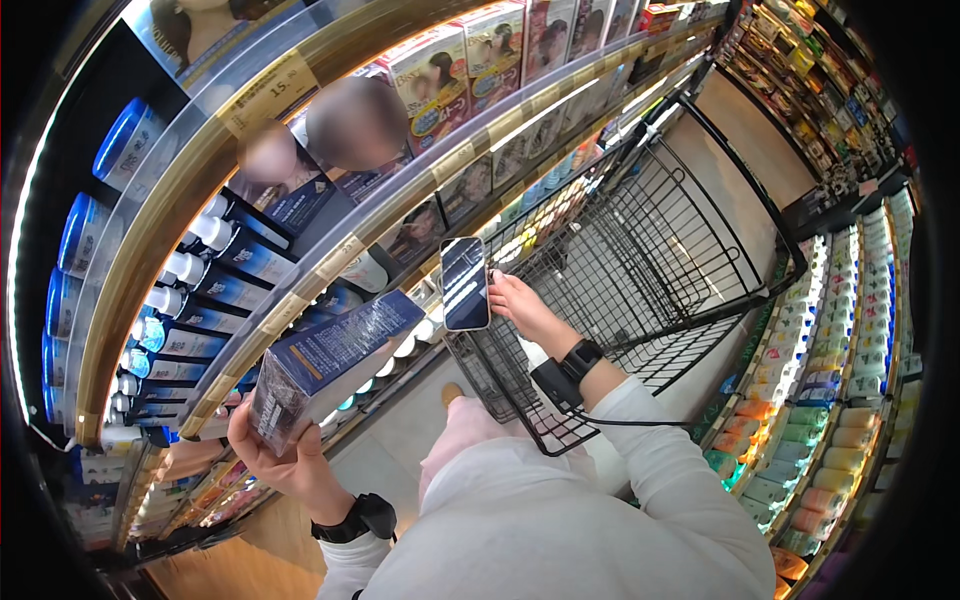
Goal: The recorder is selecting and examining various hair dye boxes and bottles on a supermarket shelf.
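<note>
My left hand (289,463) grips the lower end of a dark blue carton (341,352), which seems wrapped in clear film. The box is tilted, its printed long side facing up, in front of the shelves on the left. In my right hand (531,307) is a smartphone (465,283), held by its right edge; the screen is dark with bright reflections. A black wire shopping cart (652,247) stands beyond and beneath my right hand. Black bands circle both wrists, and a cable runs from the right one.
Lit shelves with a price-tag rail (337,259) hold pump bottles (225,285), blue-lidded jars (127,142) and hair-colour boxes (427,82). Across the aisle, rows of bottles (814,435) line another shelf. Grey floor tiles (390,450) show between the shelf and my legs.
</note>
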The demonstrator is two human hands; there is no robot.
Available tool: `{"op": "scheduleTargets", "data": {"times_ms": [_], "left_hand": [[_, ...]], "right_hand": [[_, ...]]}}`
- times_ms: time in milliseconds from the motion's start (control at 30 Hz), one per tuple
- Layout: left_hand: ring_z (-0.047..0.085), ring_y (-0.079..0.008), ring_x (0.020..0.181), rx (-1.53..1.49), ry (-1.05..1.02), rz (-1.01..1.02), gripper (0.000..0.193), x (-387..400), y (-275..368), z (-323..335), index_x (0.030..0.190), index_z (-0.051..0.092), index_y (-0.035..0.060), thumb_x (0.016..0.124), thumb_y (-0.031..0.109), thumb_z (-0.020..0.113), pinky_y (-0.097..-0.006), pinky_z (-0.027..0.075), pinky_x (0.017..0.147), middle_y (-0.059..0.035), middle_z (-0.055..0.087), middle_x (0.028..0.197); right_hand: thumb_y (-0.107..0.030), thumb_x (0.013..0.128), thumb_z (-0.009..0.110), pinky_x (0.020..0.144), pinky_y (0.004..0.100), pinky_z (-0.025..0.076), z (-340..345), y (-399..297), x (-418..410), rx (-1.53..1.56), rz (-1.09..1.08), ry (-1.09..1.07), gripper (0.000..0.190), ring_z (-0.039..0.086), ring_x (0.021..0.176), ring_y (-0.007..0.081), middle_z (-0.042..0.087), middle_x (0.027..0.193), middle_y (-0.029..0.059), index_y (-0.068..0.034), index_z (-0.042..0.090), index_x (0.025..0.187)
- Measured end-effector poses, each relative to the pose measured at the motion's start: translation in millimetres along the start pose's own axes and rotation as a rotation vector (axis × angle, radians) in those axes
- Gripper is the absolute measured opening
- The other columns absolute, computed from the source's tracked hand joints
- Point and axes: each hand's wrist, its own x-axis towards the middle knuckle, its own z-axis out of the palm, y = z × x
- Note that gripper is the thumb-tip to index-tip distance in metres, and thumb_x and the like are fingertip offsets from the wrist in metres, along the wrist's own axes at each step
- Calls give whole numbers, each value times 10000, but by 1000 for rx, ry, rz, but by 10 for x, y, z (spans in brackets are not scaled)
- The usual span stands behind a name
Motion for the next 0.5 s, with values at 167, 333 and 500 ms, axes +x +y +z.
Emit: {"op": "scheduleTargets", "data": {"times_ms": [167,333,500], "left_hand": [[477,-149,1060,-3,25,-14,650,-2,37,-54,1263,394,30,685,7,689,-253,406,893,-60,441,1191],[506,-211,1067,60,89,18,678,76,51,-1,1198,395,63,678,219,802,-305,406,931,-117,494,1176],[514,-263,1049,193,61,253,583,282,54,140,1157,406,92,701,132,767,-370,434,931,-135,481,1137]], "right_hand": [[-381,971,351,640,220,435,11,144,128,30,-13,-133,355,571,746,89,609,914,15,-79,524,1038],[-264,981,346,611,210,422,9,195,159,127,-31,-102,268,551,714,52,599,891,-11,-85,530,1059],[-201,960,397,531,193,398,154,139,117,102,-63,51,217,452,571,38,492,709,-44,-58,548,1021]]}}
